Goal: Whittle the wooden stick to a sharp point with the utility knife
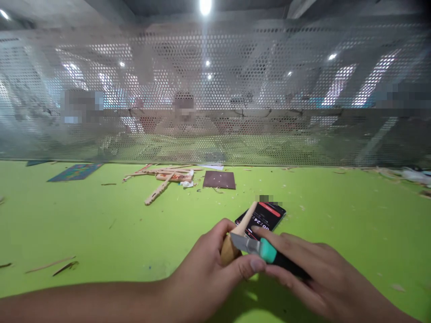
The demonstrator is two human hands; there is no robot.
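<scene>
From my head camera, the whittled wooden piece (240, 226) sits in my left hand (210, 264), its long axis running from the rounded brown butt at seven o'clock to the pale, slim tip at one. My left hand is the nearer: its fingers are curled snugly round that butt, with the thumb reaching out towards three. My right hand (321, 267) lies at four o'clock from the wood, fingers wrapped round the teal-and-black utility knife (268, 250), the index stretched forward past its collar. The blade points to ten, crossing the wood where butt meets tip; whether it bites, I can't tell. Beyond, at one o'clock, my smartphone (271, 217) rests on the green tabletop (134, 237).
</scene>
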